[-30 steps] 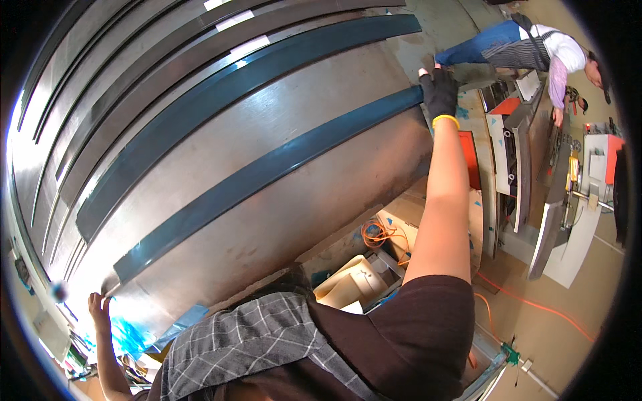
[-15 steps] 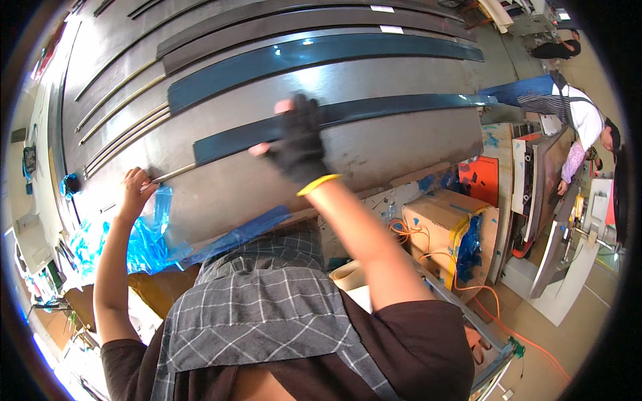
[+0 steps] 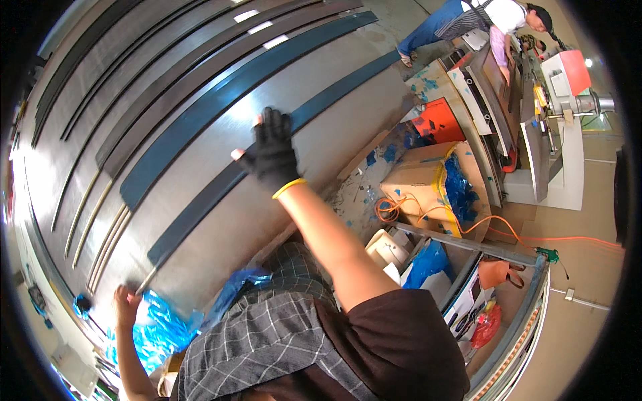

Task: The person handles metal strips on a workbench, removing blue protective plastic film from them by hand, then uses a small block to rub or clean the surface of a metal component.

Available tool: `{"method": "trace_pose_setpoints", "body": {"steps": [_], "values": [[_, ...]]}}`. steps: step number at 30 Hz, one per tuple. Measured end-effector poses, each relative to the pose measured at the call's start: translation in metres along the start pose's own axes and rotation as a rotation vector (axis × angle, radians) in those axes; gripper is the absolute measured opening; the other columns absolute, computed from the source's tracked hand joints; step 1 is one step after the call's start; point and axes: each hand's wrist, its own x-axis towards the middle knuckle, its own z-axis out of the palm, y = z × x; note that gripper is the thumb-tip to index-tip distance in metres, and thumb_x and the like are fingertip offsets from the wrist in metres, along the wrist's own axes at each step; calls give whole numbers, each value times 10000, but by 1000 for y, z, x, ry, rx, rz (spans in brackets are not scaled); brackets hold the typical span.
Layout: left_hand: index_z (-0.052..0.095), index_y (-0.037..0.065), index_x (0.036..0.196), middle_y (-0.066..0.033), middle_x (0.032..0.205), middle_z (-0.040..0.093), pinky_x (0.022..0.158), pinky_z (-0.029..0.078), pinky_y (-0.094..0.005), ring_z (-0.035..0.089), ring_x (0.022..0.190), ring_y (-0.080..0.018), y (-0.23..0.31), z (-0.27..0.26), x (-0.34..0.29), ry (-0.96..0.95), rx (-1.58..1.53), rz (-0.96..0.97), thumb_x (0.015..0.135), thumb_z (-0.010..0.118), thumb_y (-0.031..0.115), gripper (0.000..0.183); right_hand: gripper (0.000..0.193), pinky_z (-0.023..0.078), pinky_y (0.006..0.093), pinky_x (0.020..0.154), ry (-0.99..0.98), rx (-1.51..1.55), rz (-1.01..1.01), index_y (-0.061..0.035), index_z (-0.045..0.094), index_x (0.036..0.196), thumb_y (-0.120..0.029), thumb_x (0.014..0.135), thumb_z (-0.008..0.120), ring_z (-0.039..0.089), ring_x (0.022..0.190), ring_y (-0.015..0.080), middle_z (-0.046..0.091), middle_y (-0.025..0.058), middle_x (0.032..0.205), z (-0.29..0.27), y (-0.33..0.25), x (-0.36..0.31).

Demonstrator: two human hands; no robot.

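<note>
My left hand is at the lower left, fingers closed at the end of a thin light-coloured rod. That rod runs up to the near end of a long, narrow dark blue strip, which lies flat on a wide grey metal table. My right hand, in a black glove with bare thumb and fingertip showing, lies over the middle of this strip with fingers stretched out. A yellow band circles its wrist. Beyond it lies a wider dark blue strip.
More dark strips and thin rods lie farther across the table. Crumpled blue film bunches at the near left edge. At right stand a cardboard box, an orange cable and an open drawer. Another person works at the far right.
The whole view has turned, so the table slants more steeply. My right hand, blurred before, now shows sharply on the strip. My left hand stays by the rod.
</note>
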Motion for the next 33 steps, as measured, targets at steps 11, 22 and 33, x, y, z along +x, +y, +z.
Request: {"method": "trace_pose_setpoints", "body": {"steps": [11,22,33], "values": [[552,31,632,-143,680,594,608,475,-415,606,666,-328,-3,-25,-5,-269,304,-377,538,778,70,247,891,117,520,1159,-69,-392,346,83,299,1416,-597,873,487,217,1398,435,271,299,1481,-95,343,137],[668,-2,683,-197,671,647,613,505,-412,659,649,-328,20,-21,4,-297,404,-565,575,752,28,140,702,149,616,1118,-28,-19,-90,-51,446,1279,-523,789,620,351,1304,427,432,253,1325,-84,298,130],[650,2,681,-222,710,618,637,470,-447,594,663,-390,-14,-7,-3,-349,382,-436,701,676,114,117,834,277,416,1119,-70,-25,400,20,333,1429,-623,903,408,336,1365,383,327,266,1474,-116,449,167]]}}
